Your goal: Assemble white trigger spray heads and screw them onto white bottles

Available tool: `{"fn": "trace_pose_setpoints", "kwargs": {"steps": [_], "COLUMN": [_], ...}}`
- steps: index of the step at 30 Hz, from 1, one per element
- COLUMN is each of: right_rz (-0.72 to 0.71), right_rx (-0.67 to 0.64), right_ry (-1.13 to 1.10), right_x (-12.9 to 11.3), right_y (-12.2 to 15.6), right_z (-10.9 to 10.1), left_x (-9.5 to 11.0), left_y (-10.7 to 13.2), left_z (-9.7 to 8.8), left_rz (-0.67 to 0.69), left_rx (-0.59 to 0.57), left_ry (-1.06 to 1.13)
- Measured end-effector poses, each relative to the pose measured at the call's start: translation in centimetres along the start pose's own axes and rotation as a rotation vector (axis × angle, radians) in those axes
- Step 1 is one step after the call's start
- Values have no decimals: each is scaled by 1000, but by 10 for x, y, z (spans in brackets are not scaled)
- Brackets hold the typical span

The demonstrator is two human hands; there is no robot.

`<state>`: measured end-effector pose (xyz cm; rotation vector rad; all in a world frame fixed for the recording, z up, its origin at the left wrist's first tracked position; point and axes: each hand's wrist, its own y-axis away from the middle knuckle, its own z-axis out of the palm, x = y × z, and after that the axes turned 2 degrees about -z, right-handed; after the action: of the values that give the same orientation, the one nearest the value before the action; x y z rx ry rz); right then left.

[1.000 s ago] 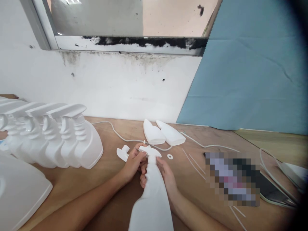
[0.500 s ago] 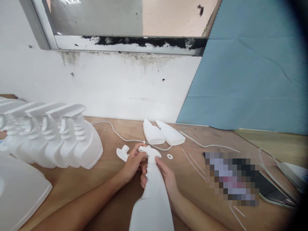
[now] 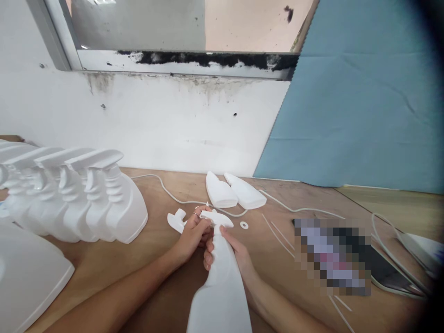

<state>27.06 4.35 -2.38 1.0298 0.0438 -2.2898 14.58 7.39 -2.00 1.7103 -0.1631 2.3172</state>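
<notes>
A white spray bottle (image 3: 220,282) lies slanted over the wooden table, base toward me. My right hand (image 3: 236,252) is wrapped around its neck from below. My left hand (image 3: 192,233), with a ring on one finger, has its fingers closed on the white trigger head (image 3: 215,217) sitting at the bottle's mouth. A loose trigger head (image 3: 176,219) lies just left of my left hand. A small white washer ring (image 3: 244,225) rests on the table to the right of the head.
A row of several finished white spray bottles (image 3: 86,199) stands at the left. Two capless bottles (image 3: 234,194) lie behind, over a white cable (image 3: 166,192). Thin white tubes (image 3: 277,233) lie to the right. A big white bottle (image 3: 24,277) fills the lower left corner.
Almost nothing has moved. My hands keep the same grip on the bottle neck and trigger head, with only a slight shift of the fingers.
</notes>
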Motion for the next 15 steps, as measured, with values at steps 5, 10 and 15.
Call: {"fn": "trace_pose_setpoints", "kwargs": {"steps": [5, 10, 15], "right_rz": [-135, -69, -84], "right_rx": [-20, -20, -62], "right_ry": [-103, -109, -74], "right_x": [3, 5, 5], "right_y": [0, -6, -8], "right_z": [1, -6, -14], "left_x": [-1, 1, 1], "left_y": [1, 1, 1], "left_z": [-1, 0, 2], "left_rz": [-32, -29, -5], "left_rx": [20, -6, -32], "left_ry": [-6, -20, 7]}}
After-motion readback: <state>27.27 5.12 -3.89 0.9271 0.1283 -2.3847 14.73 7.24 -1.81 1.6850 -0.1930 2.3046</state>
